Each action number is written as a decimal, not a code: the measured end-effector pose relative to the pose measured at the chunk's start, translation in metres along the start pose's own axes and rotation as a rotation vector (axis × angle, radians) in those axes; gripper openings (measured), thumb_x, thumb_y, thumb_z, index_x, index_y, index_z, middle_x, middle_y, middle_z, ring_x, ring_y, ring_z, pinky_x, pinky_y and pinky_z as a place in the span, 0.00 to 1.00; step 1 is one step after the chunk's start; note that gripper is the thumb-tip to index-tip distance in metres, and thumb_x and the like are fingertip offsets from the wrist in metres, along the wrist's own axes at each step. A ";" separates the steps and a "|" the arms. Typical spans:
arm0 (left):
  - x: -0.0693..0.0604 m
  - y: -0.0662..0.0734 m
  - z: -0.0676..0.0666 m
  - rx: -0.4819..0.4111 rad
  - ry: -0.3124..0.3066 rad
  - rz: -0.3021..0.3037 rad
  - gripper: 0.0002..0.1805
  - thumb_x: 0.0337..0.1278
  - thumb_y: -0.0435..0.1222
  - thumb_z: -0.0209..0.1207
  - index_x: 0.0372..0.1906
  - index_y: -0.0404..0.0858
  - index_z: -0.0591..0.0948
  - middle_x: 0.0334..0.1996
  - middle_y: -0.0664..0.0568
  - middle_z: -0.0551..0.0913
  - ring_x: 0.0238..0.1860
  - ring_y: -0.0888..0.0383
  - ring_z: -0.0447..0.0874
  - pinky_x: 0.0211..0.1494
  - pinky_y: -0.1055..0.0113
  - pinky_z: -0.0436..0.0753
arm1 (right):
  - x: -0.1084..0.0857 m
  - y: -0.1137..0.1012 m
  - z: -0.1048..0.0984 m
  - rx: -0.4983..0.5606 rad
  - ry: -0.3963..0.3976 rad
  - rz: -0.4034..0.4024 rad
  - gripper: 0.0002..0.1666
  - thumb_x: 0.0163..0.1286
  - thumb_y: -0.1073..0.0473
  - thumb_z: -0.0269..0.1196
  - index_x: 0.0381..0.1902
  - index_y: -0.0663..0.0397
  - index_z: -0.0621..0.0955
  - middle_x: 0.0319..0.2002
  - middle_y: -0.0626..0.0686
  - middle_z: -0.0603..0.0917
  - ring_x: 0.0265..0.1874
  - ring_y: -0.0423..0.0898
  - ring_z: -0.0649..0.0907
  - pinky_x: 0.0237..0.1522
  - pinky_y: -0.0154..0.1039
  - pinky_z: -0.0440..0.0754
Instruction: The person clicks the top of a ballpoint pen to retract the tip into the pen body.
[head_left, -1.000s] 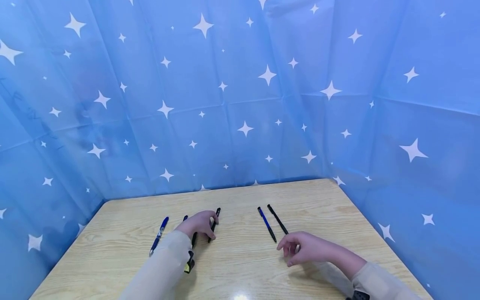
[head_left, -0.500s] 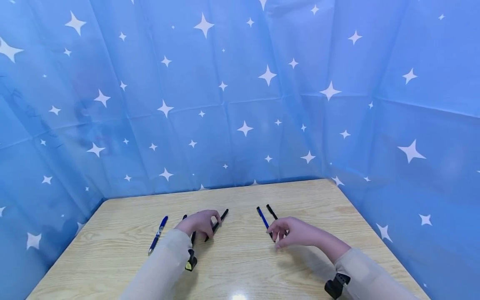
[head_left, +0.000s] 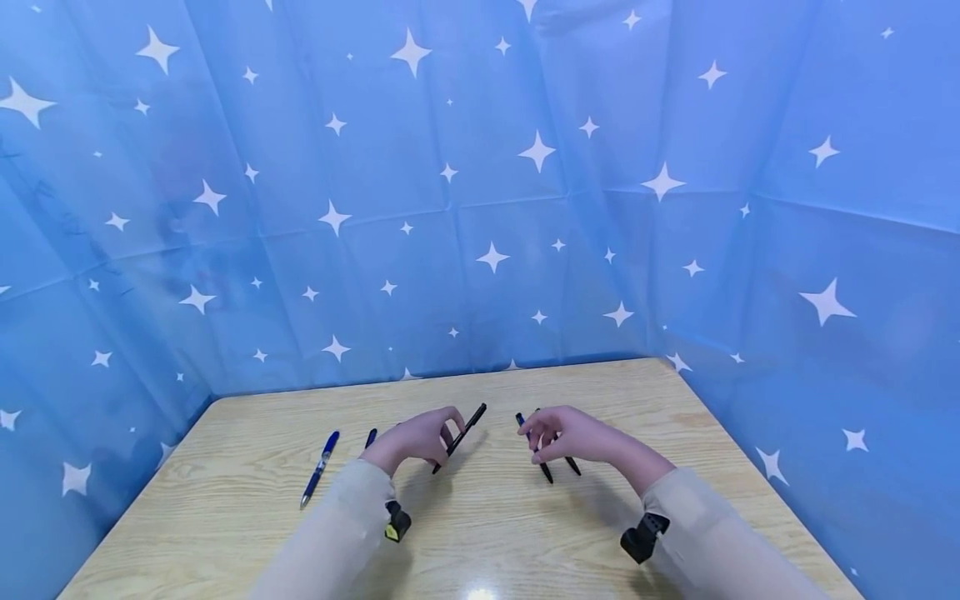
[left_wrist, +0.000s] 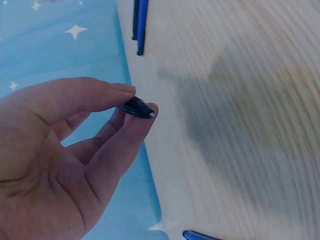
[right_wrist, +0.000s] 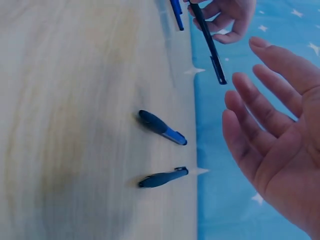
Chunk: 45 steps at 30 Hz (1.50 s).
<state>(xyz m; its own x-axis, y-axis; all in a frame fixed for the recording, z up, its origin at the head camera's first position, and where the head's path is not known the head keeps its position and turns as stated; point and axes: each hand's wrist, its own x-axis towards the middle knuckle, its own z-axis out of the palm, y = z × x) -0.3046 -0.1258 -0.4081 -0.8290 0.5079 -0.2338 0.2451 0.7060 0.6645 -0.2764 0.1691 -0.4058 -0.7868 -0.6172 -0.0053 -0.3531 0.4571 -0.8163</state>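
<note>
My left hand (head_left: pixel 418 436) pinches a black pen (head_left: pixel 476 417) between thumb and fingers, its clip end pointing up and away over the table. In the left wrist view, only the pen's tip end (left_wrist: pixel 137 107) shows between the fingertips. My right hand (head_left: pixel 585 437) holds nothing; its fingers are loosely bent above two pens on the table. The right wrist view shows those as a blue pen with a dark grip (right_wrist: pixel 162 128) and a black pen (right_wrist: pixel 163 178), both lying apart from the fingers. In the head view the right hand partly covers them.
On the left of the wooden table (head_left: pixel 225 500) lies a blue pen with a silver tip (head_left: pixel 320 469). Another dark pen (head_left: pixel 371 437) is mostly hidden behind my left hand. A blue star-patterned curtain (head_left: pixel 450 250) surrounds the table's back and sides.
My left hand has lifted the black pen and moved it right, its far end swinging rightward. The right hand has moved left and away from me, over the two right-hand pens.
</note>
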 end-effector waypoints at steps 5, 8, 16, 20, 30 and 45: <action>0.000 0.008 -0.001 -0.030 0.028 0.049 0.31 0.44 0.17 0.64 0.53 0.43 0.73 0.37 0.49 0.78 0.34 0.53 0.79 0.35 0.59 0.83 | 0.005 -0.004 -0.005 -0.009 0.055 -0.013 0.23 0.62 0.62 0.70 0.55 0.59 0.79 0.36 0.52 0.83 0.37 0.48 0.81 0.38 0.43 0.80; -0.001 0.012 -0.002 -0.035 0.049 0.089 0.32 0.44 0.18 0.66 0.55 0.43 0.72 0.37 0.49 0.79 0.36 0.54 0.79 0.35 0.61 0.82 | 0.007 -0.006 -0.007 -0.014 0.103 -0.023 0.23 0.63 0.62 0.69 0.56 0.61 0.79 0.36 0.53 0.82 0.37 0.49 0.81 0.37 0.44 0.80; -0.006 0.026 0.000 -0.060 0.119 0.159 0.31 0.45 0.20 0.65 0.57 0.43 0.75 0.36 0.51 0.79 0.36 0.56 0.80 0.36 0.62 0.82 | 0.014 -0.006 -0.008 0.004 0.240 -0.032 0.24 0.64 0.60 0.69 0.57 0.60 0.78 0.39 0.52 0.83 0.38 0.47 0.81 0.39 0.43 0.81; -0.008 0.032 0.004 -0.117 0.161 0.179 0.29 0.47 0.20 0.64 0.56 0.43 0.75 0.36 0.51 0.78 0.37 0.57 0.80 0.36 0.62 0.82 | 0.016 -0.011 -0.007 0.054 0.303 -0.032 0.26 0.64 0.61 0.68 0.60 0.59 0.77 0.42 0.56 0.82 0.40 0.49 0.81 0.42 0.45 0.81; -0.015 0.045 0.017 -0.235 0.238 0.245 0.27 0.49 0.22 0.65 0.55 0.42 0.76 0.36 0.51 0.78 0.38 0.56 0.81 0.40 0.61 0.82 | 0.016 -0.040 -0.002 0.212 0.447 -0.051 0.31 0.66 0.63 0.67 0.66 0.55 0.72 0.52 0.58 0.80 0.53 0.58 0.79 0.51 0.50 0.79; -0.015 0.059 0.047 -0.417 0.393 0.317 0.23 0.50 0.21 0.65 0.52 0.37 0.77 0.38 0.48 0.81 0.39 0.53 0.82 0.41 0.63 0.83 | 0.018 -0.047 0.011 0.396 0.574 -0.129 0.25 0.66 0.67 0.65 0.61 0.56 0.76 0.48 0.61 0.81 0.46 0.54 0.83 0.48 0.50 0.82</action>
<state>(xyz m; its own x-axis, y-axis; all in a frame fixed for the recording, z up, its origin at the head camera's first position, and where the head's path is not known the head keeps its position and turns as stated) -0.2542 -0.0685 -0.3983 -0.8897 0.3865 0.2431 0.3581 0.2606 0.8966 -0.2687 0.1290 -0.3742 -0.9322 -0.1662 0.3215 -0.3363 0.0691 -0.9392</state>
